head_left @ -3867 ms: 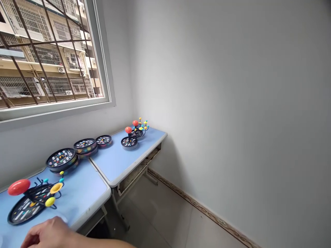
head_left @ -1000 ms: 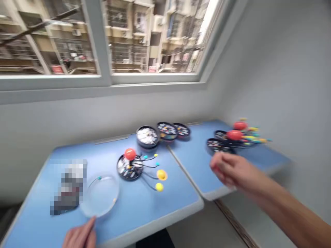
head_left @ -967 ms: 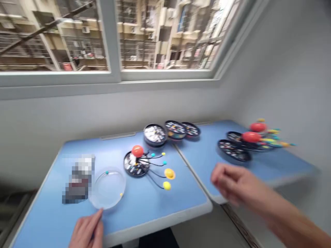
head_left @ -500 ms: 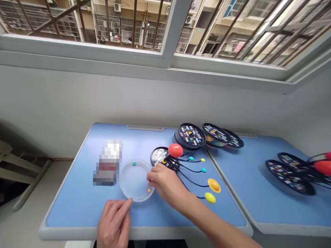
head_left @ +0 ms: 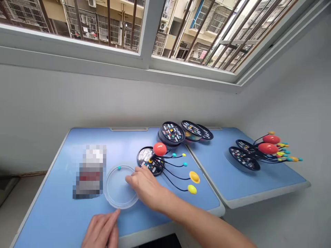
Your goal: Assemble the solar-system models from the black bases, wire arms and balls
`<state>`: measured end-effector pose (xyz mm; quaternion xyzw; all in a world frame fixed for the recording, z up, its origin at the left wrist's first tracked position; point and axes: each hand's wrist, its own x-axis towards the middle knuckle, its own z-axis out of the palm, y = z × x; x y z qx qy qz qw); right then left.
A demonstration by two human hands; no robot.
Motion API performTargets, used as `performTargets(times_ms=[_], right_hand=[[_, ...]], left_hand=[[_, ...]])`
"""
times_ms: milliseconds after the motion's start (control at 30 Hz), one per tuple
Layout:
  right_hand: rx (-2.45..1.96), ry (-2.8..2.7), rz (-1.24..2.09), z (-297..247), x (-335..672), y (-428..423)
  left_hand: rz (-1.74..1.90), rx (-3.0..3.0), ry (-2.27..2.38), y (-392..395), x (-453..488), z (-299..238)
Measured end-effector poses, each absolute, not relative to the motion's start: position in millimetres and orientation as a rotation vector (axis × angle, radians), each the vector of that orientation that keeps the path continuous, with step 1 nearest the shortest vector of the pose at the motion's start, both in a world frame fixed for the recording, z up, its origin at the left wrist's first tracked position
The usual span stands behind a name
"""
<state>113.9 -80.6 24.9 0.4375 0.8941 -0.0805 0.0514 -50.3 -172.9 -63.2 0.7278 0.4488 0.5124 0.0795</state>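
A clear round dish [head_left: 116, 191] lies on the left blue desk [head_left: 51, 206], with a small teal bead [head_left: 119, 168] at its far rim. My right hand [head_left: 146, 187] reaches over the dish's right side, its fingertips drawn together inside the dish; what they pinch is hidden. My left hand [head_left: 102, 230] lies flat on the desk at the near edge, its forefinger at the dish's near rim. Just behind the right hand stands a planet model [head_left: 155, 158]: a black round base, a red ball, and wire arms ending in yellow and teal balls.
A pixelated box [head_left: 90, 172] sits left of the dish. Several black round tins [head_left: 172, 132] line the wall where the desks meet. Two more planet models [head_left: 258, 151] stand on the right desk [head_left: 232, 186]. Windows run above; a wall closes the right side.
My right hand swung in from the right desk and has moved further left over the dish, covering the small yellow bead. My left hand stays at the near rim.
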Motion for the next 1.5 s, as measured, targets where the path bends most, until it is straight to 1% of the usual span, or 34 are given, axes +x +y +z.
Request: performTargets(times_ms=[100, 200, 433, 667, 767, 900, 933, 967, 1033, 1100, 1133, 1167, 1233, 1300, 1500], right_hand=[[1.448, 2.675, -0.262, 25, 117, -77], [1.462, 2.666, -0.276, 31, 122, -75], [1.256, 2.554, -0.271, 53, 108, -76], [1.116, 2.442, -0.308, 49, 86, -67], [1.149, 2.456, -0.37, 53, 90, -68], [1.311, 2.515, -0.507, 65, 111, -72], [1.384, 2.529, -0.639, 67, 119, -73], [1.468, 2.53, -0.854, 69, 128, -74], [1.654, 2.401, -1.596, 69, 144, -75], [1.732, 2.119, -2.302, 66, 156, -77], [1.731, 2.003, -2.518, 64, 161, -78], [1.727, 1.916, -2.663, 61, 163, -80], [1.72, 1.801, -2.829, 56, 166, -84], [1.712, 1.734, -2.918, 52, 166, -87], [1.717, 1.737, -3.011, 47, 168, -90]], left_hand=[[1.459, 2.25, 1.322, -174, -51, -53], [1.458, 2.254, 1.345, -175, -49, -43], [1.525, 2.212, 1.382, -177, -44, -34], [1.537, 2.214, 1.372, -177, -45, -39], [1.536, 2.227, 1.361, -177, -46, -41], [1.537, 2.245, 1.337, -176, -47, -43], [1.536, 2.248, 1.332, -176, -47, -43], [1.537, 2.252, 1.328, -176, -47, -43], [1.532, 2.269, 1.321, -176, -47, -43], [1.525, 2.287, 1.314, -176, -46, -44], [1.523, 2.293, 1.311, -175, -46, -45], [1.521, 2.298, 1.311, -175, -45, -45], [1.519, 2.297, 1.321, -175, -45, -46], [1.523, 2.299, 1.335, -176, -45, -46], [1.477, 2.305, 1.361, -178, -47, -51]])
